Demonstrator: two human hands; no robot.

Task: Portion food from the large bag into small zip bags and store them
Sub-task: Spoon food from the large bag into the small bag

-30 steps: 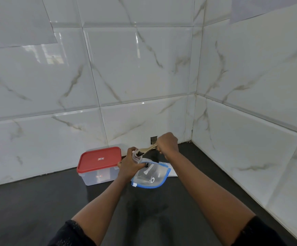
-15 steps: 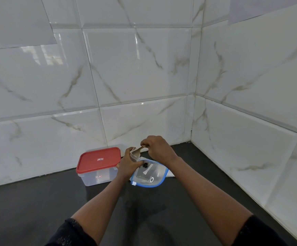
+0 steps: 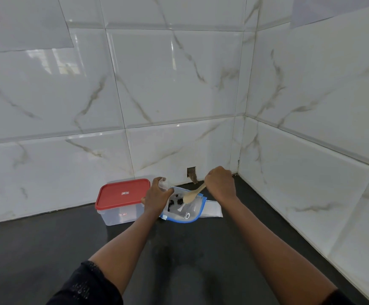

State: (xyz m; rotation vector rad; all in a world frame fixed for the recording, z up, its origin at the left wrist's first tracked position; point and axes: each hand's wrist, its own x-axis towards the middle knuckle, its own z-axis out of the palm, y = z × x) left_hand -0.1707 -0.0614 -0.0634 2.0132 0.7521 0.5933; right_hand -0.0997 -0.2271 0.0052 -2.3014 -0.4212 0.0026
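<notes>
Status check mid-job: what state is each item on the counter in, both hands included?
left hand: grips the small clear bag, held up.
right hand: grips the wooden spoon, bowl down at the blue-edged bag.
blue-edged bag: lying flat, dark food pieces inside.
container: shut, red lid on.
flat white bags: lying beside the blue-edged bag.

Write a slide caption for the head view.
Right hand holds wooden spoon over blue-edged bag; left hand grips small bag.

Glossy marbled tiles (image 3: 179, 84), matt dark counter (image 3: 47, 249), clear plastic bag (image 3: 185, 208), wooden spoon (image 3: 192, 193).
</notes>
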